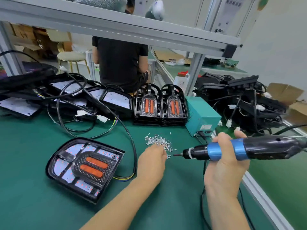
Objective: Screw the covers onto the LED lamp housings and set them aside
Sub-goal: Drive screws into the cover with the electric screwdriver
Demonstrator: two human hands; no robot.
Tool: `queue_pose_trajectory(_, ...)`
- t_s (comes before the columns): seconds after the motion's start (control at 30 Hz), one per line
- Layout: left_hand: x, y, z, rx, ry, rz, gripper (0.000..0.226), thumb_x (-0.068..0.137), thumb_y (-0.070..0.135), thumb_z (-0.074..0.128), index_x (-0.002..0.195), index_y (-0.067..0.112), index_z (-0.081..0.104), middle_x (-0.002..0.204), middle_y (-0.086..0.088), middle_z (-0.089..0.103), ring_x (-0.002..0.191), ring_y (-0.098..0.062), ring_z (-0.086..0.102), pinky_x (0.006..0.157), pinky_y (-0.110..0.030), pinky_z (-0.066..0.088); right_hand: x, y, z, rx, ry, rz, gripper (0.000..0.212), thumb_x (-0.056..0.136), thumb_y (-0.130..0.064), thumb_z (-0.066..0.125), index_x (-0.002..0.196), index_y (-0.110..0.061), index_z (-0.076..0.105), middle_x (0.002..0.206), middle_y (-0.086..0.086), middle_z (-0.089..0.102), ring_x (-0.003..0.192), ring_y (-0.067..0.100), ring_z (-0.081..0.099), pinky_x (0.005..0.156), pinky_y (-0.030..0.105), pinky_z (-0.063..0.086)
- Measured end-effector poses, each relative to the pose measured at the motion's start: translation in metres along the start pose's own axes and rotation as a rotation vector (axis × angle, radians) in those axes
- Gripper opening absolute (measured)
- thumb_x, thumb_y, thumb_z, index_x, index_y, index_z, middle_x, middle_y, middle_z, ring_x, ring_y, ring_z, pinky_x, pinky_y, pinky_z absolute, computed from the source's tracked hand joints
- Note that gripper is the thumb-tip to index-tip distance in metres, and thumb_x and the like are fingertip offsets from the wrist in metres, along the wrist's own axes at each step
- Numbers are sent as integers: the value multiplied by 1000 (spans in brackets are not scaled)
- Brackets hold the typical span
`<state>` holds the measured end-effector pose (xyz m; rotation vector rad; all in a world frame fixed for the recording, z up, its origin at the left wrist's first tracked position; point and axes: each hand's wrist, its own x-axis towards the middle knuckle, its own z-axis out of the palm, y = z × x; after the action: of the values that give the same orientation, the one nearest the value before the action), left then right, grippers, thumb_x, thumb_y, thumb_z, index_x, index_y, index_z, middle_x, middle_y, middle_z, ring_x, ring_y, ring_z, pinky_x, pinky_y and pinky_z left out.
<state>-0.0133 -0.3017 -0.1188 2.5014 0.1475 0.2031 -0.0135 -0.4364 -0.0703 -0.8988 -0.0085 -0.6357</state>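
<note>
The left hand (pixel 152 161) reaches fingers-down into the screw pile (pixel 158 141), grip hidden; the right hand (pixel 226 156) grips the electric screwdriver (pixel 232 149); the lamp housing (pixel 84 168) lies left of both, nearer the left.

Left hand (pixel 152 161) reaches forward, palm down, fingertips hidden (grasp cannot be told), forearm bare and angled in from below; right hand (pixel 226 156) raised, fingers curled in a grip, thumb up.

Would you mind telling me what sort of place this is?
Most likely a lamp assembly line workstation: a green bench mat, a loose pile of screws, an electric screwdriver in the right hand, and stacked lamp housings.
</note>
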Motion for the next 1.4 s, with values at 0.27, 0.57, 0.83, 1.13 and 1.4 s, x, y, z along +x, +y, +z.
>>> queue_pose_trajectory(0.27,4,-22,8,199,82,-55,17,97,28,48,93,29,64,102,7,59,103,-19,48,88,-32,36,7,9,-8,34,4,164,29,85,-5,66,102,-25,55,75,-3,58,74,14,56,82,29,45)
queue_pose_trajectory(0.57,1,-25,5,36,94,-81,26,95,21,48,72,30,51,90,7,59,95,-18,50,83,-29,27,10,14,-5,87,4,264,24,91,-3,60,99,-24,54,66,-11,61,68,10,57,76,27,45)
queue_pose_trajectory(0.83,-6,-27,-3,-619,175,-182,21,90,15,61,75,30,61,89,-2,63,85,-19,54,98,-49,38,11,9,-1,157,-9,286,23,91,-4,60,100,-24,53,68,-10,59,64,9,58,67,20,51)
queue_pose_trajectory(1.13,-9,-31,-4,-691,165,-157,21,89,12,63,75,28,63,87,-1,63,73,-5,49,72,-13,39,6,10,11,141,-34,267,25,90,-1,60,97,-24,52,66,-9,57,63,9,57,69,21,50)
queue_pose_trajectory(1.4,-9,-31,-3,-676,166,-144,24,90,12,61,74,29,61,87,-1,61,75,-7,49,80,-25,39,3,13,13,127,-39,256,24,90,0,60,96,-23,54,79,-6,55,64,9,58,69,22,52)
